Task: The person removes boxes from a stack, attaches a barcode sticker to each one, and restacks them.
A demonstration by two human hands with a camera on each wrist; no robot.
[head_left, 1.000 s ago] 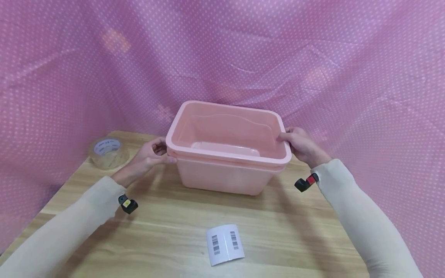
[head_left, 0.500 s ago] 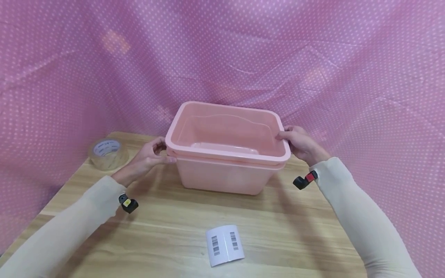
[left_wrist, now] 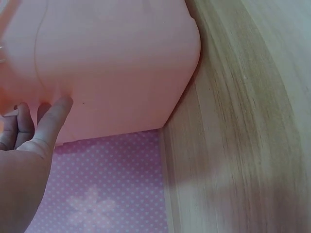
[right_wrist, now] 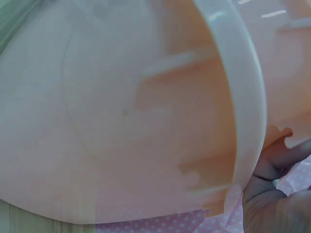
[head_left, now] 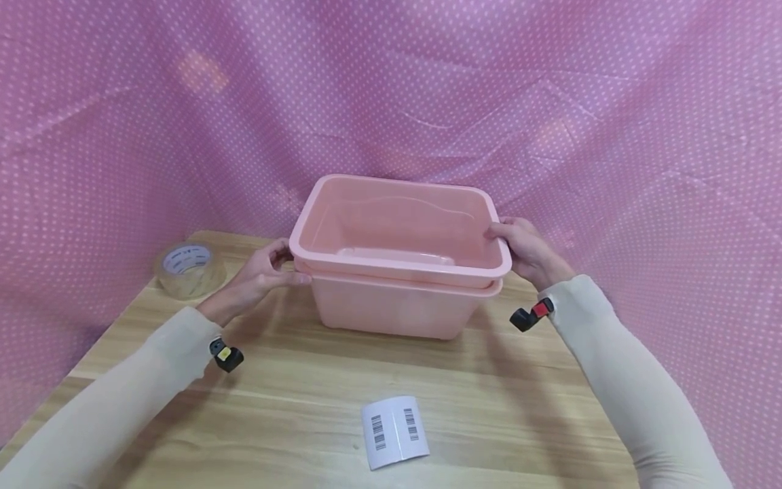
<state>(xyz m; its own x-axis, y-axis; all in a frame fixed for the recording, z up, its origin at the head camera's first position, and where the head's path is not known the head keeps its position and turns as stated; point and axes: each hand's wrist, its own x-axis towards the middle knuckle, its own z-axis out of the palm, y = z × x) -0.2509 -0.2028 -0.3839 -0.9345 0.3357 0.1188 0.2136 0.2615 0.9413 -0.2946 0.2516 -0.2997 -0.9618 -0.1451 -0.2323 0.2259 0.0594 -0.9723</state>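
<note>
Two pink plastic bins stand nested on the wooden table (head_left: 293, 401). The upper bin (head_left: 397, 267) tilts a little, its right end raised so that a gap shows between the two rims. My right hand (head_left: 530, 252) grips its right rim, thumb inside and fingers outside. At the left end, my left hand (head_left: 256, 280) holds the lower bin (head_left: 391, 309) just under the rim. In the left wrist view, the left thumb (left_wrist: 56, 116) presses on the bin's side wall (left_wrist: 121, 92). The right wrist view has the right hand (right_wrist: 277, 199) beside the curved rim (right_wrist: 252, 111).
A roll of clear tape (head_left: 192, 272) lies at the table's left edge. In front of the bins is a white paper label (head_left: 396, 432) with barcodes. Pink dotted cloth (head_left: 391, 95) hangs close behind and on both sides.
The upper bin's right end has risen slightly with my right hand, which moved up and a little left. The gap between the rims has widened there. The left hand has barely moved.
</note>
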